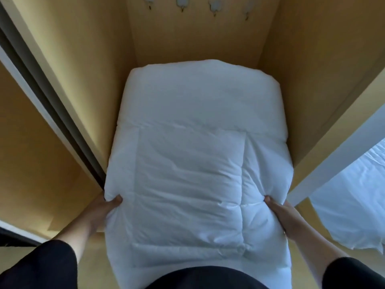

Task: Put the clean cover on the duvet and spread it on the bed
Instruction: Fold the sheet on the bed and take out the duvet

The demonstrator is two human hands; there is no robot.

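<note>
While the folded duvet [200, 155] filled the wardrobe [295, 59], the left hand [104, 207] at seven o'clock and the right hand [281, 211] at five o'clock gripped its edges.

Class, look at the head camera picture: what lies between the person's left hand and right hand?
In the head view, the folded white duvet fills the stretch; the left hand and right hand grip its two sides.

Yellow wooden wardrobe walls [87, 65], four hooks [182, 4] along the back panel, black sleeves [41, 265].
</note>
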